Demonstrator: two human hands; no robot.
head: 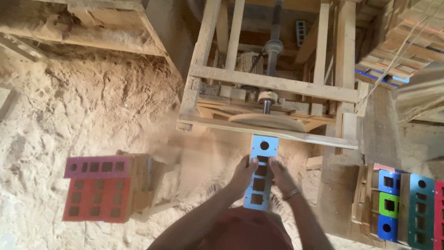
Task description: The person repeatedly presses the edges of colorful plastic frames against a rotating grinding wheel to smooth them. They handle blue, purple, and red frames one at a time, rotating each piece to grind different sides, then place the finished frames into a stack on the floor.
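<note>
A long light-blue board (262, 155) with a round hole at its far end and several square cut-outs lies lengthwise between my hands. My left hand (242, 175) grips its left edge and my right hand (279, 174), with a bangle at the wrist, grips its right edge. The board's far end points at a spinning wooden disc (268, 121) mounted on a metal shaft (273, 51) inside a rough wooden frame (263, 83). The end sits just short of the frame's front rail.
Sawdust (92, 106) covers the ground to the left. A stack of red and pink boards (99, 187) with square holes stands at lower left. Blue, green, teal and red boards (407, 203) stand at lower right. More coloured boards (397, 51) are piled at upper right.
</note>
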